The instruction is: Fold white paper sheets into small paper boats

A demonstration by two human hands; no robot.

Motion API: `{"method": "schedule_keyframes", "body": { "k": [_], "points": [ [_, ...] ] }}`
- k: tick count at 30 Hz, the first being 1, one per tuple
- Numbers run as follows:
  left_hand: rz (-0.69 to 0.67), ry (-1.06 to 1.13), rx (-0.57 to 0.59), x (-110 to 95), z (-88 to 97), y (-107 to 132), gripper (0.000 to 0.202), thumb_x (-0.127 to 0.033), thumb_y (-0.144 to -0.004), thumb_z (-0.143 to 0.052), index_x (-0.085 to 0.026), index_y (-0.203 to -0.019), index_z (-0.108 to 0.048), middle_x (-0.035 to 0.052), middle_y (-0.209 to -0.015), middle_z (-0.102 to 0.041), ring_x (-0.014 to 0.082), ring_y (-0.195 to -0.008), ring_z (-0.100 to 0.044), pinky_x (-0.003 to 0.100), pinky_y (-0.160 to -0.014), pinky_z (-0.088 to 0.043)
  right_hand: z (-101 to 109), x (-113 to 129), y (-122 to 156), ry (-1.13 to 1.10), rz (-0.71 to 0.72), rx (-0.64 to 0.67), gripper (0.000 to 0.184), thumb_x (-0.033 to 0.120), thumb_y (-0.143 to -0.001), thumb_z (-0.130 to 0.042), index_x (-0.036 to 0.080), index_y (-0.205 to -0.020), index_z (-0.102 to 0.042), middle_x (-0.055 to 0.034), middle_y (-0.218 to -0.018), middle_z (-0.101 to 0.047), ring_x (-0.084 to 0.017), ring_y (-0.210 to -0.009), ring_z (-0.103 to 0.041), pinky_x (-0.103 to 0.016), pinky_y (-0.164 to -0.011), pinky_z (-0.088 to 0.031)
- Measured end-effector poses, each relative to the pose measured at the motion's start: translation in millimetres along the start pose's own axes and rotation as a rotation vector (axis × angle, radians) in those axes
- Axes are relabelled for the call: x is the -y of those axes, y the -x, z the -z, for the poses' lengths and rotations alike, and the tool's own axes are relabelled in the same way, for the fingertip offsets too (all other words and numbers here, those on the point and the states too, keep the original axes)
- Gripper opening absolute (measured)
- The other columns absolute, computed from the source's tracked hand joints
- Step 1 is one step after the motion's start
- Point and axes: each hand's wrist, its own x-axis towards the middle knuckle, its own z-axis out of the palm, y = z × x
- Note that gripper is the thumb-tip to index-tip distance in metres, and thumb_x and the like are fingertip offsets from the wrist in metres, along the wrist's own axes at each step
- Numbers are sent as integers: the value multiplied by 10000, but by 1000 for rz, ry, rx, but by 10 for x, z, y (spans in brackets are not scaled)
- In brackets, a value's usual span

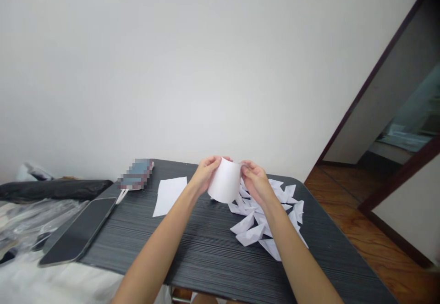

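My left hand [205, 172] and my right hand [255, 180] hold a curved sheet of white paper [225, 181] between them, above the far part of a dark wood-grain table [206, 249]. Both hands have their fingers closed on the sheet's top edge, which bends over toward me. Under my right forearm lies a heap of several folded white paper shapes [264, 217]. A flat white sheet [169, 195] rests on the table left of my left hand.
A dark phone [80, 230] lies at the table's left edge, with a blurred blue object [136, 174] behind it. A black bag [51, 189] and clear plastic sit further left. A wooden floor and a doorway [395, 157] are on the right.
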Motion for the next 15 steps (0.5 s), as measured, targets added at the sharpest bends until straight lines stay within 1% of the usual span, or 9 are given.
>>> {"method": "schedule_keyframes", "body": {
  "k": [2, 4, 6, 8, 10, 12, 14, 15],
  "points": [
    [54, 41, 111, 114, -73, 3, 243, -344, -649, -642, -114, -680, -573, 72, -870, -606, 141, -729, -544, 243, -669, -402, 38, 23, 22, 95, 28, 51, 146, 315, -628, -646, 200, -692, -583, -43, -902, -602, -181, -887, -538, -313, -796, -400],
    [80, 40, 169, 193, -117, 25, 214, -315, -653, -649, -116, -678, -574, 58, -901, -594, 124, -741, -536, 226, -679, -394, 63, 41, 49, 242, 40, 51, 146, 327, -640, -635, 195, -687, -595, -62, -1063, -536, -206, -993, -491, -324, -809, -387],
    [93, 8, 202, 238, -131, 57, 204, -307, -654, -651, -121, -669, -568, 29, -817, -587, 100, -693, -521, 207, -655, -384, 76, 44, 76, 348, 51, 20, 148, 326, -637, -638, 194, -692, -603, -64, -1170, -450, -220, -1058, -445, -323, -809, -383],
    [83, -40, 209, 260, -118, 88, 213, -315, -655, -648, -122, -650, -561, 6, -704, -562, 91, -650, -505, 198, -631, -376, 77, 27, 98, 393, 53, 33, 130, 316, -655, -621, 198, -707, -605, -62, -1208, -400, -225, -1120, -389, -321, -822, -372],
    [40, -84, 186, 271, -88, 110, 216, -324, -662, -637, -121, -648, -566, -1, -652, -544, 90, -628, -495, 196, -616, -374, 71, 0, 113, 411, 52, 72, 97, 293, -678, -596, 206, -720, -601, -57, -1204, -398, -221, -1165, -337, -318, -843, -356],
    [-23, -146, 136, 278, -51, 120, 217, -333, -675, -618, -120, -659, -577, 2, -658, -547, 87, -607, -487, 195, -594, -373, 72, -17, 126, 436, 41, 109, 76, 265, -695, -567, 212, -741, -596, -57, -1187, -418, -217, -1173, -329, -321, -850, -349],
    [-100, -258, 53, 280, -16, 121, 217, -339, -689, -595, -123, -674, -586, 4, -664, -556, 86, -587, -482, 194, -567, -371, 89, 1, 142, 486, 39, 123, 93, 227, -700, -541, 215, -776, -594, -60, -1181, -429, -219, -1156, -353, -328, -840, -354],
    [-149, -330, -6, 279, -3, 120, 213, -339, -694, -586, -126, -679, -591, 3, -663, -563, 89, -584, -485, 195, -560, -371, 102, 26, 152, 521, 51, 124, 114, 209, -704, -526, 217, -796, -593, -61, -1183, -432, -218, -1150, -361, -330, -834, -357]
  ]
}}
